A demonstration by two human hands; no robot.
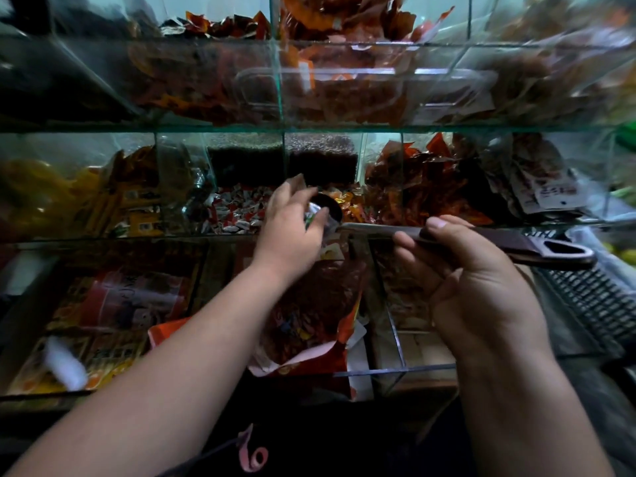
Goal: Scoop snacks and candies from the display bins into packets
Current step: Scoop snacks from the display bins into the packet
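The scoop (488, 242), judged rigid, is pinched mid-handle by the right hand (481, 297); a likely slippery wrapper (314, 215) is gripped by the left hand (289, 228) beside the scoop's bowl.

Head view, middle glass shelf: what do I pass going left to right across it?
Yellow crinkly packets → orange-and-yellow printed packets → red-and-white wrapped candies → left hand → orange-wrapped candies → red foil packets → pale printed packets. The right hand, gripping the dark brown scoop handle, sits below this row.

text: none legible | print on packets (130, 297) blurred | white label (557, 194) unreadable
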